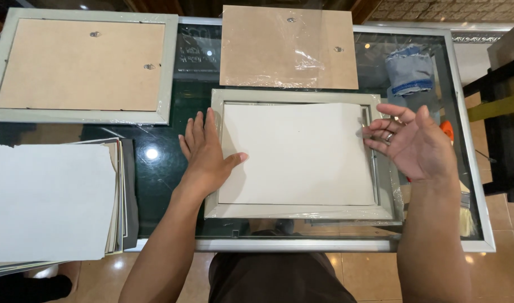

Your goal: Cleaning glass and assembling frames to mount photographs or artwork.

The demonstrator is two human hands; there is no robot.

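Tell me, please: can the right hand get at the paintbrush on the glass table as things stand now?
Probably yes. The right hand hovers open and empty beside the frame, and the paintbrush lies just beyond that wrist on the glass table, with nothing visibly between them.

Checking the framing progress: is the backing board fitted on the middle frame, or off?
Off. The backing board lies above the middle frame, which holds only a white sheet.
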